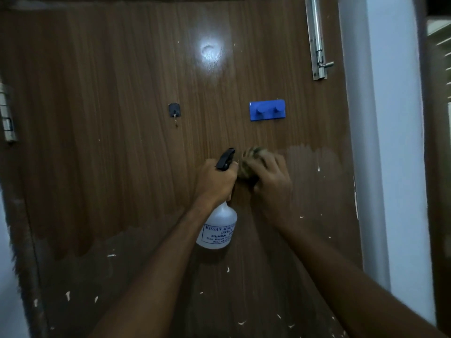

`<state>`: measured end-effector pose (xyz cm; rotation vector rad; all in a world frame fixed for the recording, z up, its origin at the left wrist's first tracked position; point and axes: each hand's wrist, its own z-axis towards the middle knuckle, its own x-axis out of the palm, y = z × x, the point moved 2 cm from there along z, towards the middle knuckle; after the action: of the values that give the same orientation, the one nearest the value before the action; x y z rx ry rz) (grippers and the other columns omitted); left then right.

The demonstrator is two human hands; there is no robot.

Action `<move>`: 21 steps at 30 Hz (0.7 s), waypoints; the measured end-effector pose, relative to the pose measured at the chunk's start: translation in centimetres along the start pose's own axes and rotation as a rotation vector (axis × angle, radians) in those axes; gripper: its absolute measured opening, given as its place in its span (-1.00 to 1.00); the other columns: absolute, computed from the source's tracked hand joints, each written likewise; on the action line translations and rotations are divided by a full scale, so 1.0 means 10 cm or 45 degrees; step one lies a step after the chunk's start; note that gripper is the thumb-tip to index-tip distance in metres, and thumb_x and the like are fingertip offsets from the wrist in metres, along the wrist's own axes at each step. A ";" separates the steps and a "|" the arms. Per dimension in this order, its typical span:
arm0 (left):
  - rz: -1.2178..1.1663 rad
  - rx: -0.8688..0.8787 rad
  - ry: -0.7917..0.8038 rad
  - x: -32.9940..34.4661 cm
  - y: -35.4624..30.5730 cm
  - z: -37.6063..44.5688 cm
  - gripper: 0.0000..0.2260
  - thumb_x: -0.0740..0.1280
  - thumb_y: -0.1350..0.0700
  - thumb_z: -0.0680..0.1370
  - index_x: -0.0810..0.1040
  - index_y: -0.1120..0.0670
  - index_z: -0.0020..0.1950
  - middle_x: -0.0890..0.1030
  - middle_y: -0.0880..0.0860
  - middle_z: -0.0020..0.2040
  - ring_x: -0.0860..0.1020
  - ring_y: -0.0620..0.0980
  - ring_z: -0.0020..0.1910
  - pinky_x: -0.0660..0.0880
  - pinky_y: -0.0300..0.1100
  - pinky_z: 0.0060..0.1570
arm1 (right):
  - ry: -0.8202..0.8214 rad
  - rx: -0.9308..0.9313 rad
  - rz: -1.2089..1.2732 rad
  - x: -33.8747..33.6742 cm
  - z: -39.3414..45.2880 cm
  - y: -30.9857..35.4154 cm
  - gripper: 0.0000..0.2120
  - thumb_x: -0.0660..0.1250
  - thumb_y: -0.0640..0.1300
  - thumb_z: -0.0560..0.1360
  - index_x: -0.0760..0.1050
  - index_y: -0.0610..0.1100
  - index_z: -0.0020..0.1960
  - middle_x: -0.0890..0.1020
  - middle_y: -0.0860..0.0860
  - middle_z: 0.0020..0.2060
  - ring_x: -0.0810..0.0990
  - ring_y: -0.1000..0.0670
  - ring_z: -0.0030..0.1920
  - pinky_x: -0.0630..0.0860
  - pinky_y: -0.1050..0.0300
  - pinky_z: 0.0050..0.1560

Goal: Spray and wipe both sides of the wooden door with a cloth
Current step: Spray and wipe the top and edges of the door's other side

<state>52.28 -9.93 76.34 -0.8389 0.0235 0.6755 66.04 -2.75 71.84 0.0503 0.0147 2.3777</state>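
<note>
My left hand (214, 181) is wrapped tight around the neck of the spray bottle (218, 228), fingers curled under its black nozzle, which points at the door (122, 118). The bottle's white body hangs below my fist. My right hand (271, 179) grips a bunched cloth (249, 162), fingers bent over it and pressing it against the wood, just beside the nozzle. Both hands sit mid-door, below a blue hook rack (267, 110) and a small black hook (174, 110). A metal bolt (317, 40) runs along the door's upper right edge.
</note>
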 end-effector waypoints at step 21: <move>-0.114 0.019 0.146 0.75 -0.40 0.13 -0.72 0.32 0.09 0.67 0.60 0.33 -0.03 0.59 0.29 -0.30 0.50 0.04 -0.55 0.44 -0.17 -0.52 | -0.028 0.045 -0.109 -0.28 0.62 -0.64 -0.75 0.39 -0.28 0.49 0.64 -0.09 0.14 0.60 -0.01 0.14 0.52 -0.09 0.10 0.56 -0.04 -0.13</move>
<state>60.15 -6.87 77.81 -0.8584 0.0936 0.5419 72.78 -0.08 77.74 0.0905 0.0474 2.2915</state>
